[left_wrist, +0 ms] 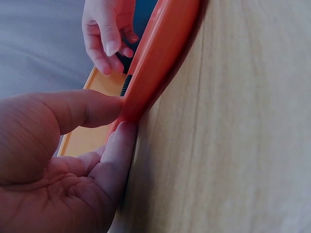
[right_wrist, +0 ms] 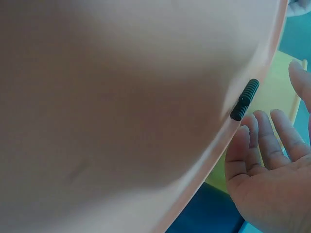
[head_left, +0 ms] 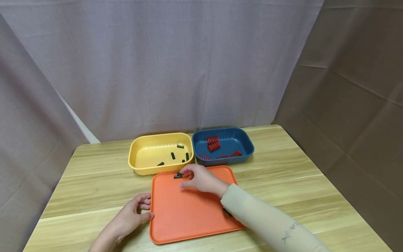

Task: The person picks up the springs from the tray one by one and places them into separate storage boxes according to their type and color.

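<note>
An orange tray (head_left: pixel 192 217) lies flat on the table. My left hand (head_left: pixel 132 213) pinches its left edge, thumb over the rim and fingers against the outside, as the left wrist view shows close up. Two small dark coil springs (head_left: pixel 178 175) lie together at the tray's far edge; they also show in the right wrist view (right_wrist: pixel 245 99). My right hand (head_left: pixel 201 179) hovers by these springs with thumb and fingers apart, holding nothing. Another dark piece (head_left: pixel 227 212) on the tray's right side is partly covered by my right sleeve.
Behind the tray stand a yellow bin (head_left: pixel 148 171) with several small dark springs and, touching it on the right, a blue bin (head_left: pixel 248 148) with several larger red springs (head_left: pixel 214 146). Curtains (head_left: pixel 189 70) hang behind the wooden table (head_left: pixel 289 196) and at its sides.
</note>
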The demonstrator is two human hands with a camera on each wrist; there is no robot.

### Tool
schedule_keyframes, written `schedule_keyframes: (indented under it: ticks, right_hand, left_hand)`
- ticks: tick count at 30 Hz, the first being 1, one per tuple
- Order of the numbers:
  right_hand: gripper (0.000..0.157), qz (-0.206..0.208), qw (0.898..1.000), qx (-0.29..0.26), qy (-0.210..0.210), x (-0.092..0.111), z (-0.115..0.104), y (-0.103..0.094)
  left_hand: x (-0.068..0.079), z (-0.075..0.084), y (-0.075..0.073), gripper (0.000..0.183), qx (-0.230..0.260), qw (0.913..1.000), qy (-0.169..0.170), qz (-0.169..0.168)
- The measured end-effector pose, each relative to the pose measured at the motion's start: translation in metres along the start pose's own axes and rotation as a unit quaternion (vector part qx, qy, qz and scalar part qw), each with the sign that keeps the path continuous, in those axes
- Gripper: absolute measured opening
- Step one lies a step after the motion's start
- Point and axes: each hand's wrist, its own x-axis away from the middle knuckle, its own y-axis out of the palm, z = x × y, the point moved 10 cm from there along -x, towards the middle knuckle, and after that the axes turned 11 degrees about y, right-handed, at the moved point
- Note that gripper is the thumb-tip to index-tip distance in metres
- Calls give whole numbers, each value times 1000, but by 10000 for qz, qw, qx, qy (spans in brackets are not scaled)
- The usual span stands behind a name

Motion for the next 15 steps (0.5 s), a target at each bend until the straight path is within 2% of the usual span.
schedule_keyframes:
  ticks: [15]
  right_hand:
    - [45,17,9997,196,-132,-8,-6,11]
  left_hand:
    - [0,-1,0,65,51,10000,6,-45]
